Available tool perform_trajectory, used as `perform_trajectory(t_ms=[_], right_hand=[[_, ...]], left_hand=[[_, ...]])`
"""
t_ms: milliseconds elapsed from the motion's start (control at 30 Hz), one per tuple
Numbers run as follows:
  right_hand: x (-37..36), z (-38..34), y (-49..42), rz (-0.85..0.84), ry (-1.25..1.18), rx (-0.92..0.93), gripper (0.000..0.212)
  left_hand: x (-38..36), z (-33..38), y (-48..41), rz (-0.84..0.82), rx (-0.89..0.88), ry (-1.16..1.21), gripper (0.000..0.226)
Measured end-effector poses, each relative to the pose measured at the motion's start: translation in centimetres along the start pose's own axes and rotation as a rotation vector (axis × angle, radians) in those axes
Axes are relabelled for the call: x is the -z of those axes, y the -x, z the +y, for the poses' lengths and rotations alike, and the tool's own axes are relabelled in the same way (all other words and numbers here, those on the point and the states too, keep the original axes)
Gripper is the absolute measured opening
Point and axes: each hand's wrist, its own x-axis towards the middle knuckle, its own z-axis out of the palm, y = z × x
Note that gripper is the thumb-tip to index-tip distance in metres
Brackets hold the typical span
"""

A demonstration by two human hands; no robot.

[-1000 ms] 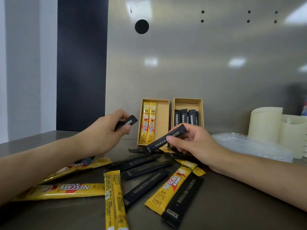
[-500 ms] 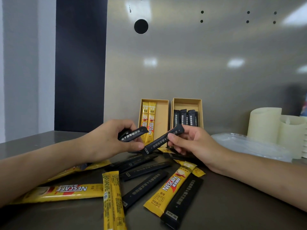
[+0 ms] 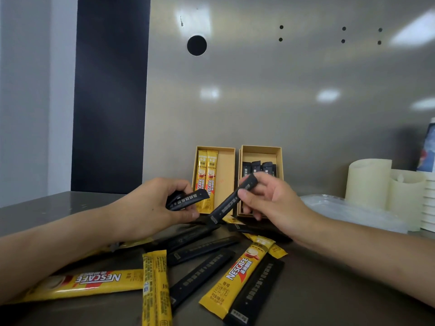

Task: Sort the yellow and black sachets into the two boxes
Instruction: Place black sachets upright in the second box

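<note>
Two open cardboard boxes lean against the metal back wall. The left box (image 3: 227,175) holds two yellow sachets (image 3: 207,177). The right box (image 3: 280,158) holds several black sachets (image 3: 256,166). My left hand (image 3: 150,208) grips a black sachet (image 3: 188,200) in front of the left box. My right hand (image 3: 270,201) pinches the upper end of another black sachet (image 3: 229,203), which slants down to the left, its lower end close to my left thumb. Loose yellow sachets (image 3: 240,274) and black sachets (image 3: 200,276) lie scattered on the metal table (image 3: 329,290) below both hands.
A clear plastic bag (image 3: 348,210) lies at the right, behind my right forearm. Cream cylinders (image 3: 369,182) and a stack of white cups (image 3: 429,203) stand at the far right. A dark panel (image 3: 110,95) rises at the back left.
My left hand has come down and to the right with its black sachet. My right hand has tilted its sachet steeper, bringing the two sachets close together.
</note>
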Motion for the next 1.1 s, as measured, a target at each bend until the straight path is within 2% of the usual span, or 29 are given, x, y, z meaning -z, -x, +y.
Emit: perform_trajectory(t_ms=[167,233,367,667,933,1100], right_hand=[[3.4,-1.8,-2.6,0.326,0.145,0.116,0.043],[5.1,-1.6,-3.0,0.373,0.273,0.168,0.046],[6.8,-0.2,-3.0,0.277,0.575,0.235,0.047],[6.6,0.7,-3.1,0.094,0.938,0.328,0.046],[6.1,1.5,-3.1,0.199,1.134,0.364,0.054],[6.2,1.9,-3.0,0.237,1.229,0.403,0.049]], left_hand=[[0.1,-0.1,-0.1,0.012,0.007,-0.002,0.009],[0.1,-0.2,-0.1,0.011,0.008,-0.031,0.009],[0.2,-0.3,-0.1,0.009,0.004,-0.047,0.009],[0.2,-0.2,-0.1,0.007,-0.013,-0.053,0.010],[0.2,-0.3,-0.1,0.008,-0.005,-0.057,0.010],[0.1,-0.3,-0.2,0.008,-0.014,-0.066,0.010]])
